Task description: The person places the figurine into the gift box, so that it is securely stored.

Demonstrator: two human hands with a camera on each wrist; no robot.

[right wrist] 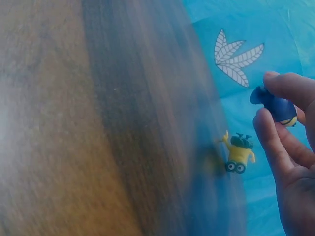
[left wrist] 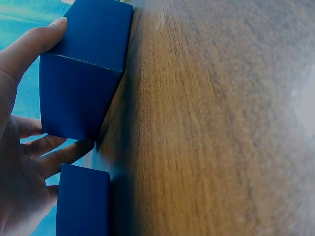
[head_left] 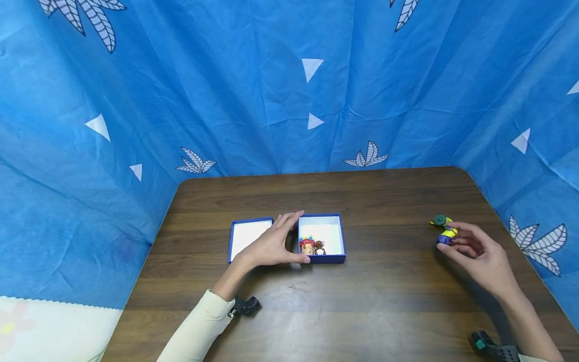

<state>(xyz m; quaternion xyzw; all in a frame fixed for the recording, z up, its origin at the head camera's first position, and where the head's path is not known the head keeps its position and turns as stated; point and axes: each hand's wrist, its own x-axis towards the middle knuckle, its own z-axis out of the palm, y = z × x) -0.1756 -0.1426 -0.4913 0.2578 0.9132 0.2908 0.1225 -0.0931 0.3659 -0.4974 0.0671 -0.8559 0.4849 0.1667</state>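
Centre of the frame: the left hand [head_left: 270, 246] grips a box [head_left: 329, 259] containing two toys [head_left: 307, 246], a lid [head_left: 245, 237] to its left. Right side: the right hand [head_left: 486, 259] pinches a blue-and-yellow figure [right wrist: 279, 106] near a green-and-yellow one [right wrist: 238, 154].

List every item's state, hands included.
Left hand: grips blue box
Right hand: pinches blue-and-yellow figurine
Blue box: open side up, occupied
Second blue box piece: open side up
Red figurine: inside blue box
Brown figurine: inside blue box
Blue-and-yellow figurine: held
Green-and-yellow Minion figurine: not held
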